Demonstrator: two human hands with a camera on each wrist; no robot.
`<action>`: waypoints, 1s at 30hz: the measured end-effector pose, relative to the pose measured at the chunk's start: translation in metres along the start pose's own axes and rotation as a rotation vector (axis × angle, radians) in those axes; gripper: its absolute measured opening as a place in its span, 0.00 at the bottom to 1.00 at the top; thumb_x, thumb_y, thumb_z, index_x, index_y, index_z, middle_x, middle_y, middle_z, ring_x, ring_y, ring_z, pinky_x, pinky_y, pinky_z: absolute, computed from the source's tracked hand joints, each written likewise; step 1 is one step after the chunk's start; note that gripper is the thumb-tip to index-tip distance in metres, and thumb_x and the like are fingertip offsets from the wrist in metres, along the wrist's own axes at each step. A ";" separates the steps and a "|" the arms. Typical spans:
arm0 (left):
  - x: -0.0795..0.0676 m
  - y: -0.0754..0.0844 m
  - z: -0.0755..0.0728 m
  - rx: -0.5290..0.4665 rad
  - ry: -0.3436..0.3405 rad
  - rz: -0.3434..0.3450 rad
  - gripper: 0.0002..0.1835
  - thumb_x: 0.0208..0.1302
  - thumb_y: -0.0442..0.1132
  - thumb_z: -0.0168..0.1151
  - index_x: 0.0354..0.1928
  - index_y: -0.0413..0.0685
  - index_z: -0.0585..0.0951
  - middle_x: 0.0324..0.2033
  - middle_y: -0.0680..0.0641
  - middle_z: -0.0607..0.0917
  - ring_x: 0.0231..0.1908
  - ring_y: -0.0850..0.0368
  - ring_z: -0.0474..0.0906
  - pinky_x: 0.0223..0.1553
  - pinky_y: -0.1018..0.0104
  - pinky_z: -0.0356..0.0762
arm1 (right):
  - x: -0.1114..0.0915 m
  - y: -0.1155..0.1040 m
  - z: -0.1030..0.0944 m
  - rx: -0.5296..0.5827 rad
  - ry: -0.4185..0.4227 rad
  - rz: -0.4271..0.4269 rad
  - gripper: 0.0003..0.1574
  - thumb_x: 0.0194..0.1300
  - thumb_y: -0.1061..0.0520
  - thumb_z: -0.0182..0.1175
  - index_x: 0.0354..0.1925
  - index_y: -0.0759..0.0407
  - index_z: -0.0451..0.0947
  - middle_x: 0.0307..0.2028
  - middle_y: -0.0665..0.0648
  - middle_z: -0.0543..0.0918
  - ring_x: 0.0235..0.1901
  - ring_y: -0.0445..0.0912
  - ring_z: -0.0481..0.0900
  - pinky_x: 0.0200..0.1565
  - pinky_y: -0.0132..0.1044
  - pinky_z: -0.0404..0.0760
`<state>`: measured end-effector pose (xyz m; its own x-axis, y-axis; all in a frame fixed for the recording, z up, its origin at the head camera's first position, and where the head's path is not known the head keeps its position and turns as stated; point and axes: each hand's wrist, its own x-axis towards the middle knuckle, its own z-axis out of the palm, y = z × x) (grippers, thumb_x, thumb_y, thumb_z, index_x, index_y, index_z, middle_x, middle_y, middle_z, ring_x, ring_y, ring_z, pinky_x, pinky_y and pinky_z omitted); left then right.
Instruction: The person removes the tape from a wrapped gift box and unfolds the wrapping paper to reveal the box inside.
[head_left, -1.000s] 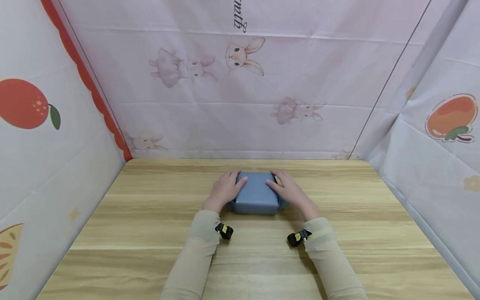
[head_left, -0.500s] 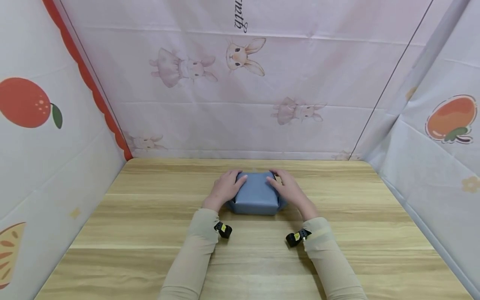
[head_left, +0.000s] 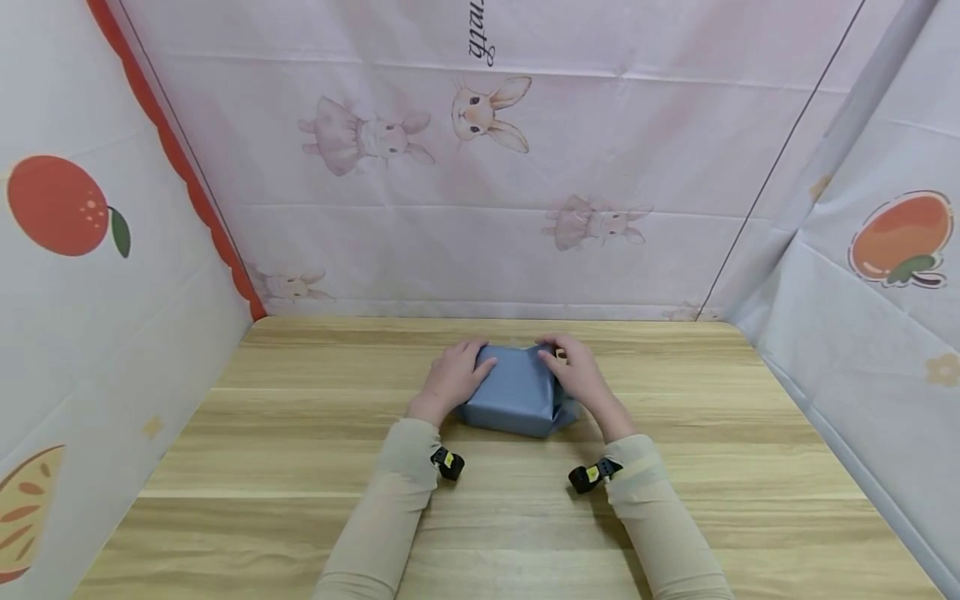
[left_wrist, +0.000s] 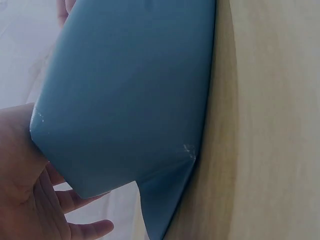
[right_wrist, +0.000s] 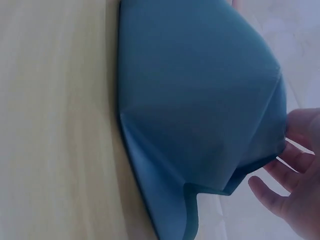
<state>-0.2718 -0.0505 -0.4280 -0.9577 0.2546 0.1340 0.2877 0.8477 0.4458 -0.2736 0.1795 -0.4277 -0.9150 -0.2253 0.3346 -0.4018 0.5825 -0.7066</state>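
Observation:
A box-shaped parcel in blue wrapping paper (head_left: 513, 387) sits on the wooden table, turned slightly askew. My left hand (head_left: 450, 379) holds its left side, thumb on top and fingers over the far left edge. At the far right corner, my right hand (head_left: 577, 371) pinches the paper, its thumb against the top edge. Loose paper flares out at the parcel's right end, and the right wrist view shows the blue paper (right_wrist: 200, 100) with an open, folded edge. A pointed flap of blue paper (left_wrist: 165, 200) sticks out at the left end. Whatever lies inside is hidden.
The wooden table (head_left: 300, 467) reaches back to a pink fabric wall (head_left: 450, 258) printed with rabbits. White fabric walls with fruit prints stand at the left (head_left: 150, 350) and right (head_left: 847, 275). A black camera is strapped to each wrist.
The parcel has turned a little, its right front corner coming nearer me. The paper at its right end has loosened and bulges more. My right hand has shifted slightly.

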 end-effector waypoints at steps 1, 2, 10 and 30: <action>0.000 0.000 0.001 0.001 0.004 -0.005 0.28 0.74 0.57 0.46 0.69 0.54 0.68 0.66 0.44 0.73 0.65 0.42 0.70 0.62 0.41 0.68 | 0.000 -0.001 0.000 0.011 0.011 -0.001 0.17 0.70 0.59 0.57 0.55 0.65 0.78 0.53 0.65 0.81 0.54 0.58 0.77 0.55 0.55 0.78; 0.000 0.000 0.002 0.004 0.008 -0.009 0.28 0.74 0.57 0.46 0.69 0.54 0.68 0.66 0.44 0.73 0.65 0.42 0.70 0.62 0.41 0.69 | 0.000 -0.002 0.000 0.020 0.019 0.000 0.16 0.70 0.60 0.57 0.54 0.65 0.78 0.53 0.65 0.81 0.54 0.58 0.78 0.55 0.55 0.78; -0.003 0.004 0.004 0.005 0.022 -0.070 0.28 0.74 0.58 0.46 0.69 0.55 0.68 0.68 0.45 0.72 0.67 0.42 0.67 0.63 0.40 0.67 | 0.001 -0.007 0.001 0.064 0.045 0.018 0.15 0.69 0.63 0.57 0.52 0.66 0.79 0.52 0.65 0.82 0.55 0.58 0.77 0.56 0.54 0.78; -0.006 0.009 0.007 -0.009 0.069 -0.081 0.29 0.73 0.57 0.48 0.70 0.54 0.67 0.67 0.44 0.72 0.67 0.44 0.67 0.62 0.41 0.68 | 0.001 -0.027 -0.009 0.089 0.093 -0.049 0.14 0.68 0.64 0.57 0.51 0.63 0.81 0.52 0.64 0.82 0.55 0.57 0.78 0.55 0.54 0.78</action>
<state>-0.2635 -0.0415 -0.4309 -0.9757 0.1527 0.1575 0.2096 0.8601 0.4651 -0.2635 0.1704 -0.4027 -0.8887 -0.1758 0.4235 -0.4512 0.4999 -0.7392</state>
